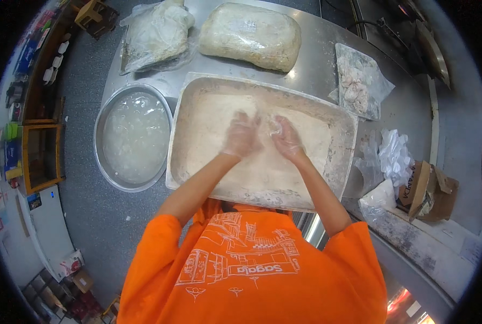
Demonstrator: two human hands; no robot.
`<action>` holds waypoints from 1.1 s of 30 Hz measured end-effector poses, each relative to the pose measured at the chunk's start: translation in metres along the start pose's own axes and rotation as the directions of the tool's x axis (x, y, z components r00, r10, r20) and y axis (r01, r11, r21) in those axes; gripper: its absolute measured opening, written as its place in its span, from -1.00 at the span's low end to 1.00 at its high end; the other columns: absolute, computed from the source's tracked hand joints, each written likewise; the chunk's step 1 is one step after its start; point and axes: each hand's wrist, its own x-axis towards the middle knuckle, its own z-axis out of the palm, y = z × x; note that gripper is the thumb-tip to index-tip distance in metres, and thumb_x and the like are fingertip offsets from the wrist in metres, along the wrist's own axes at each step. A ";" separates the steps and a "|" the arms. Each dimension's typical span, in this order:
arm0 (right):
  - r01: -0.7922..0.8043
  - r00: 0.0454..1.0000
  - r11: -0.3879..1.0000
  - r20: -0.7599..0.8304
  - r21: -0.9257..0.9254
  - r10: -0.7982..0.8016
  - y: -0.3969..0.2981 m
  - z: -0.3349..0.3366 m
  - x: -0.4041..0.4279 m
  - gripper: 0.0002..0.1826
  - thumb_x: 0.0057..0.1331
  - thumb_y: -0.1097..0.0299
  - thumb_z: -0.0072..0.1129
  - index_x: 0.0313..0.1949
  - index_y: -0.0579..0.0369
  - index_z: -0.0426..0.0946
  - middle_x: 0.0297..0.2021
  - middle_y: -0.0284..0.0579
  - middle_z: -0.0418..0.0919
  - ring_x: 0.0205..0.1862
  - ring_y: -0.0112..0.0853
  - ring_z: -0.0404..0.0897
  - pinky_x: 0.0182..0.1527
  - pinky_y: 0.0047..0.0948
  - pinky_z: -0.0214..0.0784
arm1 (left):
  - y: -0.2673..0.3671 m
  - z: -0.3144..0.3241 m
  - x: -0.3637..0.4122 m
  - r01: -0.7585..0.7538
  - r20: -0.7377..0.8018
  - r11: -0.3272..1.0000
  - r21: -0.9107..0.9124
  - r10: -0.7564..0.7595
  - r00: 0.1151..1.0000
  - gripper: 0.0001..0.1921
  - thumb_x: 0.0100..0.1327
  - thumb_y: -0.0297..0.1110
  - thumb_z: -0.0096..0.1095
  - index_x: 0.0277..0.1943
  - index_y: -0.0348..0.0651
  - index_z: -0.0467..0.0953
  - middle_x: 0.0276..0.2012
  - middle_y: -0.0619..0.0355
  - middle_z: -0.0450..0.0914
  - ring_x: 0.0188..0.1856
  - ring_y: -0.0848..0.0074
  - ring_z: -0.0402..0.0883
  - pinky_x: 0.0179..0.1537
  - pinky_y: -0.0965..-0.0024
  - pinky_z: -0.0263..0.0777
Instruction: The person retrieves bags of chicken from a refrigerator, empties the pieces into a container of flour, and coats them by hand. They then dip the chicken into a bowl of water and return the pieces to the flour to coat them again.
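Note:
A large rectangular tub (pixel 200 178) holding pale flour (pixel 224 170) stands right in front of me. Both my hands wear thin clear plastic gloves dusted with flour. My left hand (pixel 243 135) is over the flour near the tub's middle, blurred, with its fingers curled; whether it holds anything I cannot tell. Just right of it, my right hand (pixel 286 135) has bent fingers facing the left one, with something whitish at the fingertips that is too unclear to name. Left of the tub is a round metal basin (pixel 99 139) of cloudy liquid with pale lumps (pixel 135 137).
A big plastic-wrapped block (pixel 249 36) and a plastic-covered tray (pixel 156 36) lie behind the tub on the steel table (pixel 318 36). At right are a floury plastic sheet with scraps (pixel 358 89), white plastic bags (pixel 395 154) and an opened cardboard box (pixel 431 194).

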 end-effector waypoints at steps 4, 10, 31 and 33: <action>-0.160 0.974 0.986 0.153 -0.056 0.167 -0.012 -0.002 0.001 -0.35 0.14 0.54 0.07 0.26 0.23 0.17 0.20 0.11 0.33 0.24 -0.18 0.33 0.22 -0.42 0.22 | -0.005 0.014 0.014 -0.190 -0.035 0.979 -0.075 0.188 0.982 -0.36 0.10 -0.12 0.28 0.20 -0.29 0.34 -0.01 -0.29 0.50 -0.03 0.13 0.58 -0.06 0.20 0.47; -0.278 0.943 0.936 0.247 0.215 0.223 -0.026 -0.002 -0.004 -0.28 0.13 0.49 0.15 0.30 0.17 0.13 0.06 -0.06 0.48 0.07 -0.29 0.48 0.14 -0.44 0.32 | -0.043 0.020 0.017 0.209 0.407 0.745 -0.634 0.092 0.909 -0.48 0.24 -0.08 0.20 0.13 -0.29 0.44 0.10 -0.09 0.51 0.13 0.40 0.49 0.15 0.31 0.34; 0.063 0.576 0.892 0.746 -0.448 0.333 -0.041 0.011 -0.054 -0.61 0.11 0.16 0.15 -0.28 0.30 0.60 -0.26 0.33 0.58 -0.20 0.08 0.59 -0.10 -0.13 0.41 | -0.021 0.020 -0.061 -0.162 0.686 0.931 -0.327 0.352 0.637 -0.60 0.10 -0.15 0.15 -0.27 -0.44 0.52 -0.32 -0.33 0.58 -0.28 -0.09 0.61 -0.16 0.03 0.47; 0.095 0.814 0.972 0.579 -0.213 0.047 -0.011 0.035 -0.056 -0.65 0.15 0.18 0.15 -0.29 0.29 0.59 -0.28 0.29 0.59 -0.24 0.03 0.61 -0.14 -0.15 0.43 | -0.012 0.003 -0.051 -0.092 0.628 0.922 -0.376 0.326 0.707 -0.64 0.10 -0.20 0.16 -0.26 -0.43 0.53 -0.27 -0.31 0.58 -0.24 -0.08 0.60 -0.12 0.07 0.46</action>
